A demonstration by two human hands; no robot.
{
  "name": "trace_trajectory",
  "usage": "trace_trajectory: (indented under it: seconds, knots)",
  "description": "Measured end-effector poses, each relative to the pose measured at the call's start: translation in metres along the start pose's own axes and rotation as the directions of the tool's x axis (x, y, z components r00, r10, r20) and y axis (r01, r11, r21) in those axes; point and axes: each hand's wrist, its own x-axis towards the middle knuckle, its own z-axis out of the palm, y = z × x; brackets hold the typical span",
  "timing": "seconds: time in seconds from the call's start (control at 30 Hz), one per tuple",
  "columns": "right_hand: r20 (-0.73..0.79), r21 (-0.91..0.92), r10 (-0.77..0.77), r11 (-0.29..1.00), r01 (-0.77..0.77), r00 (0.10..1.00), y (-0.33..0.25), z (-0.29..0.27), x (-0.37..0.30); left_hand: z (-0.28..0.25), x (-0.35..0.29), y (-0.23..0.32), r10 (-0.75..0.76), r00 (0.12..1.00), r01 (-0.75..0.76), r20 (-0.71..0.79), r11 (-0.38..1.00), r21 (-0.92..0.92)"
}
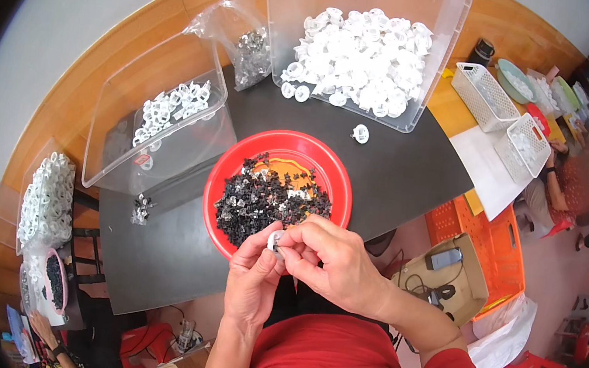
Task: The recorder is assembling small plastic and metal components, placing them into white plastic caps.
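Note:
My left hand (253, 275) and my right hand (333, 260) meet in front of my chest, both pinching a small white plastic ring (275, 241) between their fingertips. Just beyond them stands a red bowl (238, 158) filled with small black and clear parts (266, 199). A large clear bin (429, 68) heaped with white rings (363, 55) lies at the far side of the black table (400, 172). One loose white ring (361, 133) lies between bin and bowl.
A clear tray (112, 130) with several white rings sits at the left, beside a plastic bag of dark parts (252, 55). White baskets (481, 93), an orange crate (496, 237) and a cardboard box (446, 275) are at the right. Other people sit at the far right and lower left.

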Motion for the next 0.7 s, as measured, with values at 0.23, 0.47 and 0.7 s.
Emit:
trace_trajectory:
  seconds: [0.23, 0.47, 0.7]
  knots:
    - [-0.001, -0.029, -0.023, 0.999, 0.023, 1.0, 0.002, -0.002, 0.001, 0.005, 0.0, -0.004, 0.011, 0.997, -0.007, -0.071, 0.998, 0.062]
    - [-0.001, 0.017, 0.026, 1.0, -0.026, 1.0, 0.007, -0.001, -0.003, 0.005, 0.001, -0.005, 0.025, 0.999, -0.016, -0.048, 0.986, 0.168]
    - [-0.001, 0.019, 0.056, 0.998, -0.056, 0.998, -0.003, -0.019, 0.001, 0.021, 0.017, 0.018, 0.055, 0.997, -0.043, -0.049, 0.974, 0.224]
